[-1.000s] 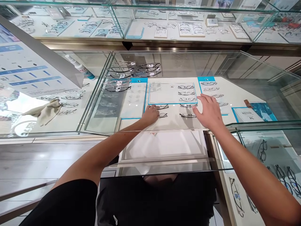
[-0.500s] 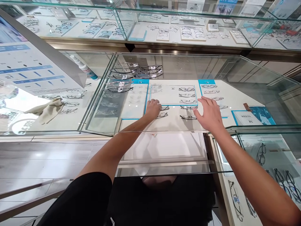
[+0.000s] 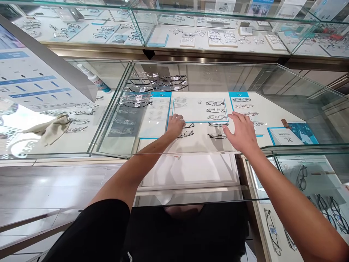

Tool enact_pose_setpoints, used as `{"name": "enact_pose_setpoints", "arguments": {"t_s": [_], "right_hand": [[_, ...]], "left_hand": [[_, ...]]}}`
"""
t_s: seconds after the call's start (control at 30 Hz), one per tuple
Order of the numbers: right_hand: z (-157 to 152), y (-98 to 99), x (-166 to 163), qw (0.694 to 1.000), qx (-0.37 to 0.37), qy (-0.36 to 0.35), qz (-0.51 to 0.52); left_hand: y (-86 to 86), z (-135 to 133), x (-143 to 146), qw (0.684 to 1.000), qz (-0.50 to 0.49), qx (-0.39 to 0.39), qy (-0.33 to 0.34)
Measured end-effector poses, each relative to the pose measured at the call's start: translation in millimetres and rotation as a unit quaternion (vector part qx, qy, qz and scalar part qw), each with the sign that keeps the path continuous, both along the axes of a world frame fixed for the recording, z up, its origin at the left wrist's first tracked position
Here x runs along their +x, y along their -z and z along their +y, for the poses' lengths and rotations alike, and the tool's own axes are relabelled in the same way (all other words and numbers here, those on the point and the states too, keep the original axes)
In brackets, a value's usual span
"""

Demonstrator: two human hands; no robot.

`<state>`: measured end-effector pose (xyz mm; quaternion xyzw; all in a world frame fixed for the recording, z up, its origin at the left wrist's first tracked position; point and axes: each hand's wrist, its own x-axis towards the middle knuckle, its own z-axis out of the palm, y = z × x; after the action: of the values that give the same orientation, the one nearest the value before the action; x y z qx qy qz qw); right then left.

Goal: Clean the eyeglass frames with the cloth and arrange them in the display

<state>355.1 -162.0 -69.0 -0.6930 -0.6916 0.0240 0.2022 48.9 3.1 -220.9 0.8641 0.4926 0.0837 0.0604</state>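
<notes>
My left hand [image 3: 176, 125] is over the display board inside the glass case, its fingers curled at a pair of dark-framed eyeglasses [image 3: 189, 125], partly hidden behind it. Just below lies another pair of eyeglasses [image 3: 185, 134], close to the hand. My right hand [image 3: 242, 130] has its fingers stretched out and thumb apart, holding nothing. Its thumb tip is beside the dark eyeglasses [image 3: 218, 124] in the middle column; whether it touches them I cannot tell. A further dark pair [image 3: 217, 136] lies below these. Above, several thin-framed eyeglasses [image 3: 215, 110] are lined up on a blue-edged white card [image 3: 191, 109].
Several eyeglasses [image 3: 139, 97] lie on the glass at the left. Further left are a spray bottle [image 3: 95, 79], a beige cloth [image 3: 51, 131] and a large printed sign [image 3: 40, 72]. Glass edges [image 3: 109, 109] surround the case. More eyeglasses [image 3: 272, 231] lie at lower right.
The view has shifted slightly, so things at the left appear a little further left. Both hands keep nearly the same places over the display, and the eyeglasses stay lined up.
</notes>
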Motion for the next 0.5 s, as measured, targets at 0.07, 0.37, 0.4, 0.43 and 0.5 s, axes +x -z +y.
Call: {"name": "enact_pose_setpoints", "arguments": {"t_s": [0.07,0.37,0.4,0.43,0.5], "right_hand": [[0.0,-0.2,-0.1,1.000,-0.001,0.000,-0.001],[0.4,0.8,0.3,1.000,0.000,0.001,0.004],[0.5,0.9,0.4,1.000,0.001,0.000,0.005],[0.6,1.1,0.6,1.000,0.001,-0.002,0.005],[0.7,1.3,0.8,1.000,0.002,-0.004,0.005]], "left_hand": [[-3.6,-6.2,-2.9,1.000,0.004,0.005,-0.001],[-8.9,-38.2,-26.9,0.992,0.069,-0.073,0.079],[-7.7,-39.1,-26.4,0.992,0.068,-0.073,0.079],[-6.6,-39.6,-25.1,0.992,0.068,-0.073,0.079],[-5.2,-39.0,-21.5,0.992,0.071,-0.074,0.077]]}}
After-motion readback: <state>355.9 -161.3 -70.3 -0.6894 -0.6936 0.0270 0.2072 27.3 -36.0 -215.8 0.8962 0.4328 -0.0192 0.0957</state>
